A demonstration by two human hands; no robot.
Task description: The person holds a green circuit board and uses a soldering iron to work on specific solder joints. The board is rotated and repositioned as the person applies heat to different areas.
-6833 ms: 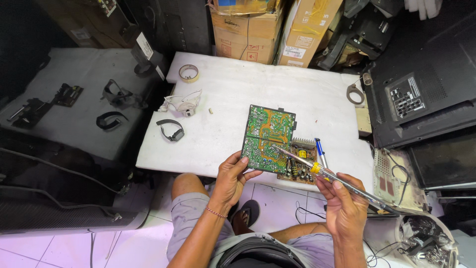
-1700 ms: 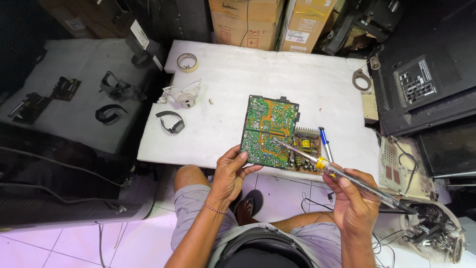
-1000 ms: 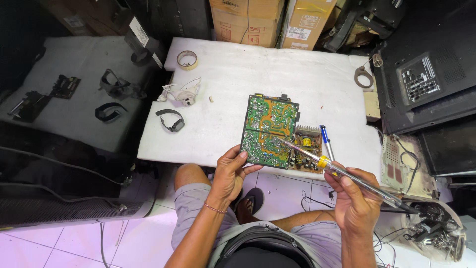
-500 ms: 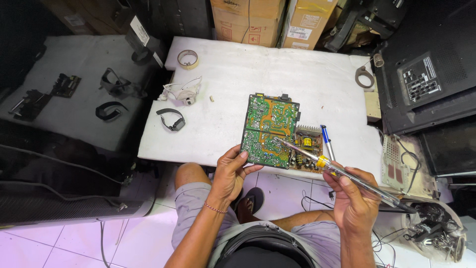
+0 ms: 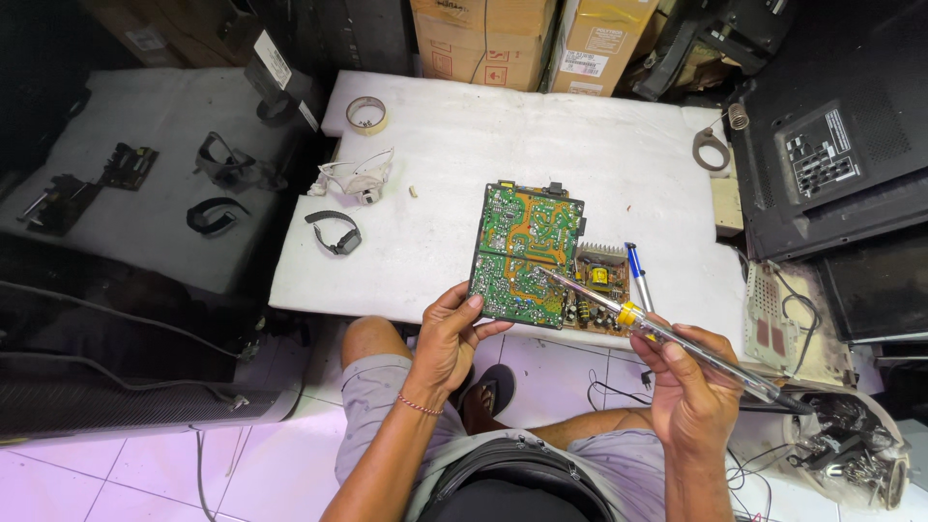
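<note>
green circuit board lain at near edge of white foam-topped table, near left corner gripped by left hand. soldering iron clasped in right hand, tip rested on board. blue pen beside second board.

Grey shorts worn, thin beaded bracelet seen on left wrist, arms bare w/o sleeves, dark flip-flop on foot, black headgear visible at btm edge
</note>
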